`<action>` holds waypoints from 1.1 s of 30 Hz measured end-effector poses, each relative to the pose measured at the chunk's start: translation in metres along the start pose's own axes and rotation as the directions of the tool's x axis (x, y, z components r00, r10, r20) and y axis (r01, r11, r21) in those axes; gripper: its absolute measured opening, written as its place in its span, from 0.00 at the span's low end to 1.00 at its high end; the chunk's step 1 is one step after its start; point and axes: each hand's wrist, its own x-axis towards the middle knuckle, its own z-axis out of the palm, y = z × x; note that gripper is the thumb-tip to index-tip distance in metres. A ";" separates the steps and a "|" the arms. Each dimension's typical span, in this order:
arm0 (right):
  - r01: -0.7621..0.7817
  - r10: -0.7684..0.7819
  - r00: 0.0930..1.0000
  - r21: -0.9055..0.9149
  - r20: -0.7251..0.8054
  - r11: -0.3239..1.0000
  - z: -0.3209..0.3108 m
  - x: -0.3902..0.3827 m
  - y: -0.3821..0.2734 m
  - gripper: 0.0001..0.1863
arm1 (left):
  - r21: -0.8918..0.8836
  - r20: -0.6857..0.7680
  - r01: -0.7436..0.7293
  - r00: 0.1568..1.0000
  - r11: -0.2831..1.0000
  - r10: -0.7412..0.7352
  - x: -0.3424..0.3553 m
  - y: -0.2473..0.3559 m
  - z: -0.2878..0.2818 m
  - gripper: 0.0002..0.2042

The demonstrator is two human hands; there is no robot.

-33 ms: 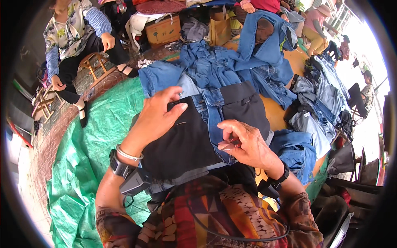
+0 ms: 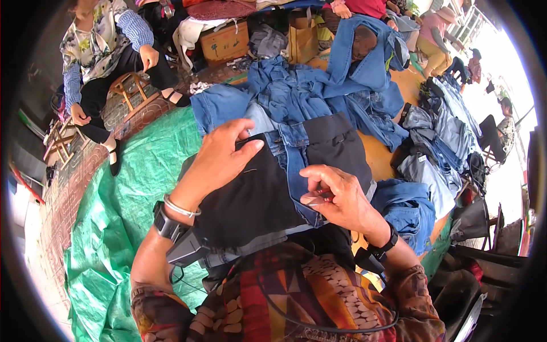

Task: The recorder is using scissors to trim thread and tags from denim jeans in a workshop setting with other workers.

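Observation:
A folded black garment with a blue denim strip down its middle lies in front of me. My left hand hovers over or touches its top edge, fingers bent, thumb and forefinger apart. At the strip's lower right, my right hand has curled fingers pinched on something small and thin that I cannot make out. Blue jeans are heaped just beyond the garment.
Green tarpaulin spreads to the left, near a seated person and wooden stool. Denim piles line the right side of the orange surface. A carton, paper bag and other people are at the back.
My left hand has shifted slightly to the right. My right hand and the garments are almost unchanged.

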 end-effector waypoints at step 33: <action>-0.050 0.025 0.908 -0.047 -0.417 0.998 0.003 0.057 0.020 0.19 | -0.804 0.277 0.245 0.961 0.541 -0.024 -0.026 -0.008 0.021 0.07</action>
